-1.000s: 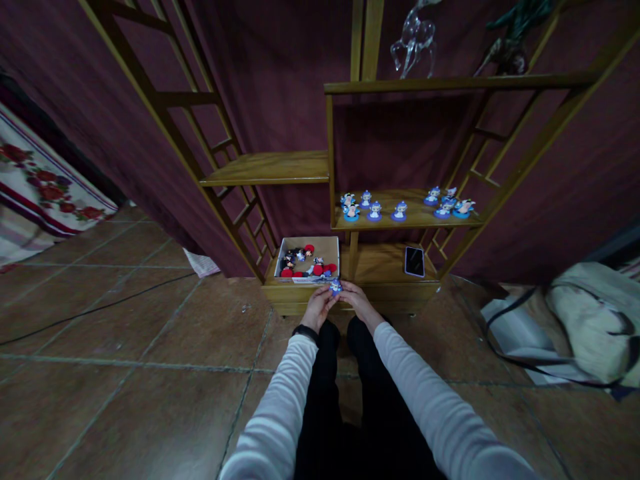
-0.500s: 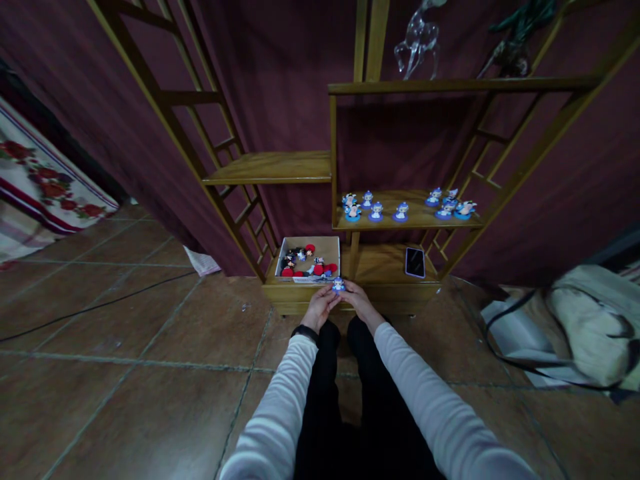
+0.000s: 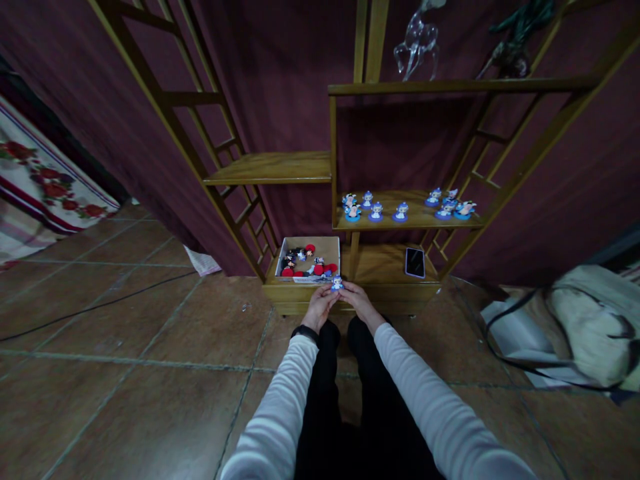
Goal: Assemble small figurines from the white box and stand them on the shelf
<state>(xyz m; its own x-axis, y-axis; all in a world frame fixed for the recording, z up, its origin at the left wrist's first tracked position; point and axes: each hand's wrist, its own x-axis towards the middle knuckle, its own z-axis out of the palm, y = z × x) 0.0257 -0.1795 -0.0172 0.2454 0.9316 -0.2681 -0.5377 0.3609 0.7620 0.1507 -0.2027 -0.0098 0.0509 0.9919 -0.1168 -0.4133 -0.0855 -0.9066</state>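
Note:
A small blue-and-white figurine (image 3: 337, 283) is held upright between my two hands, in front of the cabinet's lower edge. My left hand (image 3: 320, 305) grips it from the left, its fingers closed. From the right, my right hand (image 3: 358, 299) pinches its other side. Just behind my hands, an open cardboard box (image 3: 325, 244) contains several figurines with red bases (image 3: 319, 269), some lying on their sides. On the middle shelf (image 3: 385, 222), several blue-and-white figurines (image 3: 401, 212) stand in groups at the left, centre and right.
A phone or tablet (image 3: 415, 262) lies on the cabinet's bottom board. A glass horse (image 3: 419, 41) and a dark green sculpture (image 3: 517, 43) stand on the top shelf. A pale bag (image 3: 590, 320) with a dark strap rests on the floor at right; a black cable (image 3: 100, 305) crosses the tiles at left.
The figurine in my hands has shifted very slightly left and up. Both hands keep hold of it, and the shelf and box look the same.

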